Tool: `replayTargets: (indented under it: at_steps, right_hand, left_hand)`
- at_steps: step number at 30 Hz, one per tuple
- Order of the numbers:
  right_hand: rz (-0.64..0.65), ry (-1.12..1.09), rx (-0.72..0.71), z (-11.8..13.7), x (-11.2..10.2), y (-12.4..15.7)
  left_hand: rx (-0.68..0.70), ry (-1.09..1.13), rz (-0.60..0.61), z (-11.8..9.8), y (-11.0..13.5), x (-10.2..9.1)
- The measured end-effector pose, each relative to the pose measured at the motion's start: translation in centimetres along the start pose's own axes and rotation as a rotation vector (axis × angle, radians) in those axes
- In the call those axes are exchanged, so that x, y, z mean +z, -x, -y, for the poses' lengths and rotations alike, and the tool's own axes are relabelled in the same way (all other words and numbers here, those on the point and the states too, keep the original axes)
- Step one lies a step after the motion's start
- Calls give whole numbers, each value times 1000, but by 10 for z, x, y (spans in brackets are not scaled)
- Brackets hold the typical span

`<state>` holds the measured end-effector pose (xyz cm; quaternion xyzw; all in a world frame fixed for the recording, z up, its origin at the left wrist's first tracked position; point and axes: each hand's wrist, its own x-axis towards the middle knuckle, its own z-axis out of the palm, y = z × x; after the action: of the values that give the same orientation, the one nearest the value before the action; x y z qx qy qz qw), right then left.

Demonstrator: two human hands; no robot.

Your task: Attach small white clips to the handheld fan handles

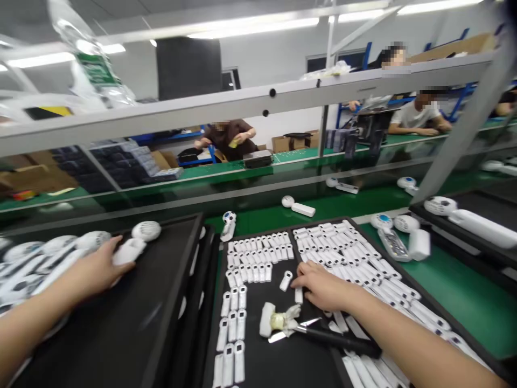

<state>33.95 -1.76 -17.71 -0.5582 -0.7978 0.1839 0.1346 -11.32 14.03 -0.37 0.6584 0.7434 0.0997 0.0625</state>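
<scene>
On the left, my left hand is closed round the handle of a white handheld fan; its round slotted head points away over a black tray. More white fans lie in a row beside that hand. My right hand is low over a second, divided tray, its fingers closed on a small white plastic part. One loose white part with a dark square lies by the fingertips. Rows of similar parts fill both sides of the divided tray.
A black-handled tool and a white hammer-like head wrapped in yellowish tape lie in the divided tray. Several fan pieces rest on the green belt. A metal frame bar crosses ahead. Co-workers sit beyond.
</scene>
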Motion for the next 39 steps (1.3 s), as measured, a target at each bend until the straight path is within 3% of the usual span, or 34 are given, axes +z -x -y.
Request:
replayTargets:
  at_steps: [4,7,12,15,18,20,23,28,32,35,39]
  right_hand:
    - [-123,-38,-15,0,7,0]
    - [-221,-111,18,9,3,2]
    - [-421,-611,207,66,-17,15]
    - [-461,-948,299,106,-26,23]
    - [-551,-1181,184,124,-33,32]
    - [-632,-1232,82,124,-36,39]
    - [-653,-1247,85,123,-34,48]
    - [-581,-1526,289,140,-27,37]
    - [-607,-1688,318,148,-29,21]
    - [-574,-1721,371,149,-28,14]
    - [-628,-1687,388,152,-21,8]
  left_hand:
    - [-184,348,146,-11,25,-12]
    - [-225,705,174,-24,46,-10]
    - [-170,1175,303,-72,95,4]
    - [-127,1334,531,-106,133,21]
    - [-54,1514,877,-129,163,39]
    - [-33,1565,1017,-139,175,46]
    - [-41,1481,994,-151,182,49]
    - [65,1339,879,-166,189,52]
    - [192,1232,785,-165,193,61]
    - [229,1173,734,-159,195,69]
    - [331,1015,568,-161,199,72]
